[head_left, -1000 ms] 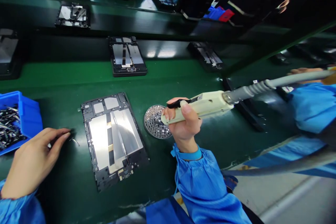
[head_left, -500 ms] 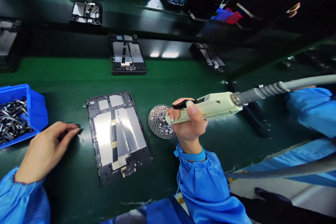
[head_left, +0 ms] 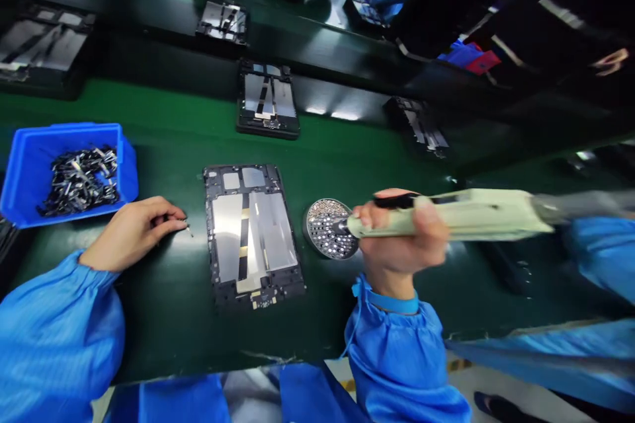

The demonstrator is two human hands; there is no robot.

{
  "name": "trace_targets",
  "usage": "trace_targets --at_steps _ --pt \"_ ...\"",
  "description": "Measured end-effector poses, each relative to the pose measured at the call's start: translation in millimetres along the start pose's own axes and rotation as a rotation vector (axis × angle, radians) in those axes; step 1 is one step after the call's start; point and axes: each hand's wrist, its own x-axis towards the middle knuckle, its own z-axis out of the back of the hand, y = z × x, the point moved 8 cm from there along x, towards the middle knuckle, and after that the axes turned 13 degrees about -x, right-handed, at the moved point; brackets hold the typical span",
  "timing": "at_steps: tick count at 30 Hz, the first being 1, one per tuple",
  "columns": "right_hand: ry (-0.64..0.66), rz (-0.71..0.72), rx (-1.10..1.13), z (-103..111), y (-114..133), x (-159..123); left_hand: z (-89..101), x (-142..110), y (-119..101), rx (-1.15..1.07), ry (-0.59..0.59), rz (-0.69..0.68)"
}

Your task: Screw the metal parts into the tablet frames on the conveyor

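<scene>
Where the hands sit, left hand (head_left: 131,234) pinching one screw (head_left: 187,230), right hand (head_left: 401,238) around one electric screwdriver (head_left: 476,215), one tablet frame (head_left: 228,238) between.

Farther tablet frames (head_left: 266,99); green belt (head_left: 149,106)

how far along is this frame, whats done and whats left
Done: the black frame lies flat with its silver panels in place; whether any screws are set is too small to tell. In hand: the left hand pinches a small metal part beside the frame, and the right hand holds an electric screwdriver, its tip at a round screw plate. Left: the blue bin holds a heap of dark metal parts.
</scene>
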Motion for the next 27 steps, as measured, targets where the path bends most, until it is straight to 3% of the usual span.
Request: trace_targets --at_steps 3,6,8,11,17,21,27 --pt "0.098 0.039 0.009 -10 31 -18 -5.3 3 1 0.018 0.015 -0.050" --pt "0.328 -0.005 0.067 -41 52 -53 -9.8 4 2 0.060 0.011 -0.079" --pt "0.480 -0.055 0.098 -63 57 -79 -11.0 3 3 0.087 -0.013 -0.078" --pt "0.600 -0.083 0.100 -83 55 -105 -12.7 0 0 0.084 -0.048 -0.084" --pt "0.673 -0.091 0.101 -92 38 -112 -12.3 -5 -8 -0.069 -0.159 -0.135" --pt "0.682 -0.085 0.098 -91 34 -115 -12.3 -5 -27 -0.152 -0.246 -0.231" --pt "0.676 -0.080 0.062 -91 37 -120 -44.7 31 -68 -0.116 -0.263 -0.345"
